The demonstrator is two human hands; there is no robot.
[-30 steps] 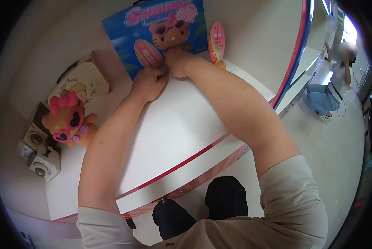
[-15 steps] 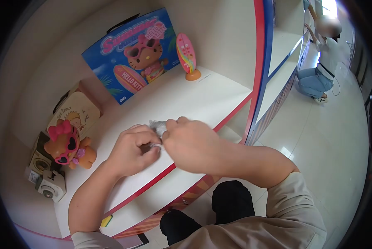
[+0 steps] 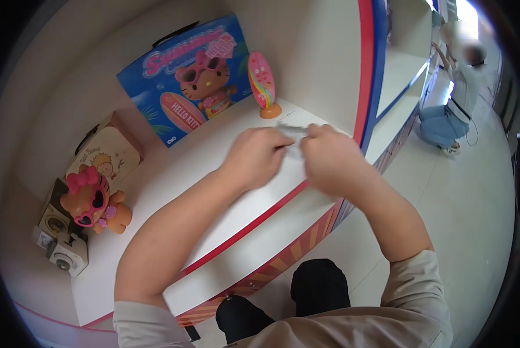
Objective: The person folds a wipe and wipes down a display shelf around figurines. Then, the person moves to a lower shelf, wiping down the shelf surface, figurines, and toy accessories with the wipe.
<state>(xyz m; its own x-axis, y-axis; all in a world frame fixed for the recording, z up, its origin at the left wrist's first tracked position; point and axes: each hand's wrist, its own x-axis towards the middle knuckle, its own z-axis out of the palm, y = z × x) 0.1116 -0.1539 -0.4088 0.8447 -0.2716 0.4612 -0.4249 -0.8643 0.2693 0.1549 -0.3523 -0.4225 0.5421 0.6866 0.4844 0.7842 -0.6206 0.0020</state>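
Note:
Above the right part of the white shelf [image 3: 213, 194], my left hand [image 3: 257, 158] and my right hand [image 3: 332, 159] face each other, a small gap between them. Both are closed on a thin, crumpled grey film [image 3: 292, 128], which is blurred and stretches between the fingertips. Just behind it stands a pink surfboard figure [image 3: 262, 78] on an orange base. A blue Hello Kitty box [image 3: 187, 78] leans at the back wall, left of the surfboard.
At the left stand a Hello Kitty figure [image 3: 97, 203] with pink glasses, a cream Petit Prince case [image 3: 106, 153] and a white camera-like object [image 3: 68, 255]. A red edge [image 3: 248, 229] runs along the shelf front. Another person [image 3: 448, 119] crouches in the aisle at right.
From over the shelf's front middle, both hands have moved right and back, toward the surfboard, still with the film. One second ago they were at the blue box.

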